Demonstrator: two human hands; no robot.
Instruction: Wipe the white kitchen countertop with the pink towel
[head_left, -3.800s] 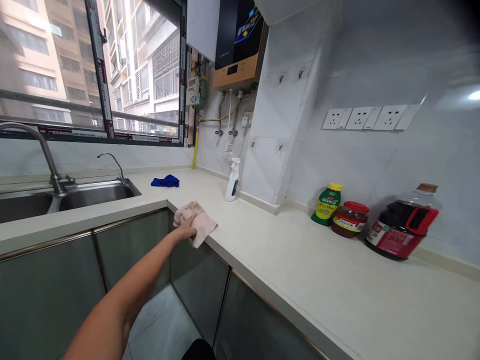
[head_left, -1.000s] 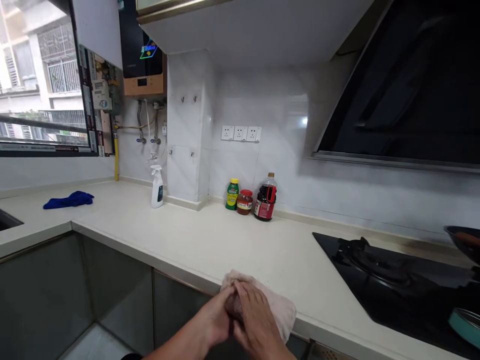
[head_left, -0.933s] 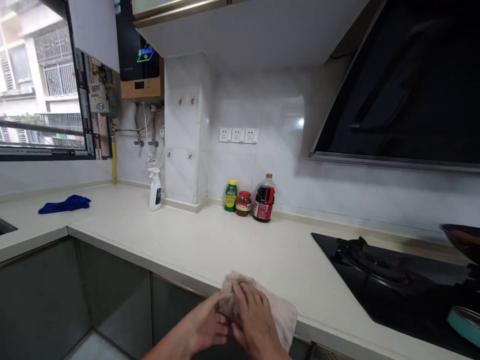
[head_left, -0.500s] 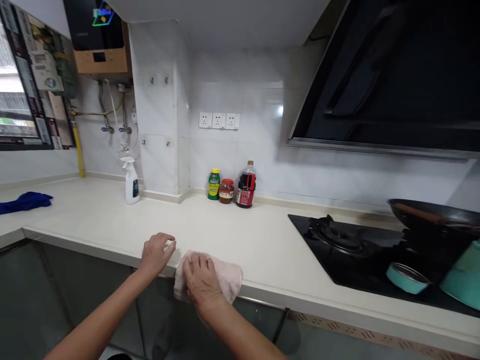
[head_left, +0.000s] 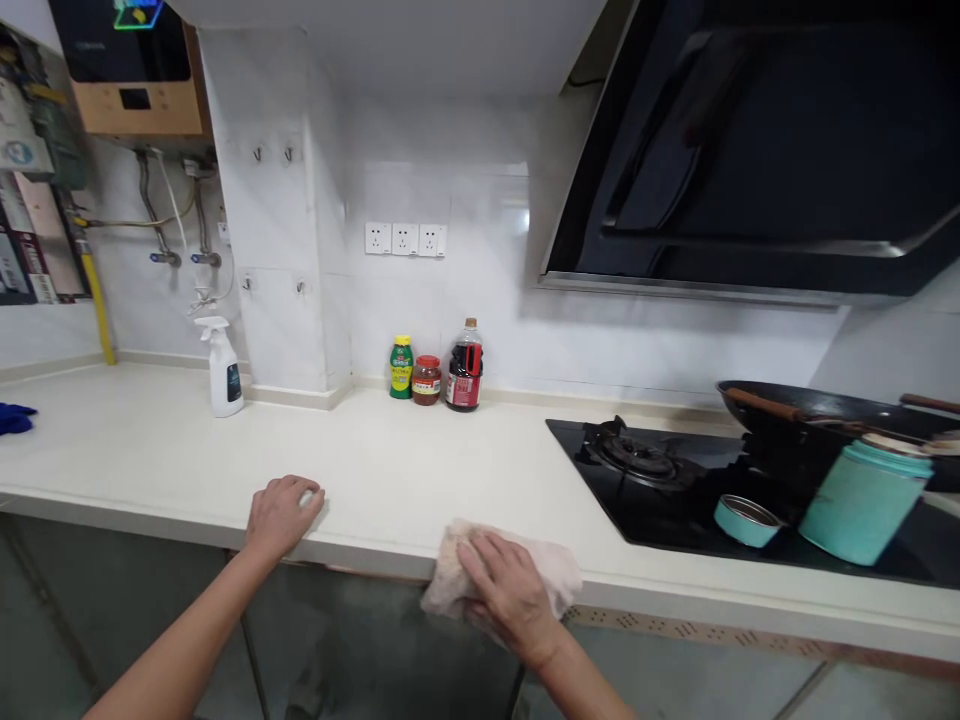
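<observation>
At the counter's front edge, my right hand (head_left: 510, 590) presses down on a pale pink cloth (head_left: 559, 575), its fingers bent over the fabric. Part of the cloth hangs over the edge. To the left, my left hand (head_left: 281, 515) is just above or on the white countertop (head_left: 360, 480), its fingers curled. A small whitish patch shows between thumb and forefinger; whether it is an object or the counter I cannot make out.
Along the wall stand a white spray bottle (head_left: 225, 375), a green bottle (head_left: 401, 370), a red-lidded jar (head_left: 427, 382) and a dark sauce bottle (head_left: 465, 375). On the gas stove (head_left: 600, 470) are a wok (head_left: 840, 410), a turquoise canister (head_left: 870, 505) and a small turquoise cup (head_left: 746, 522). A blue cloth (head_left: 15, 418) lies far left.
My right hand has slid the cloth rightward along the counter's edge. My left hand sits farther from it, with its fingers more curled. The view has turned right.
</observation>
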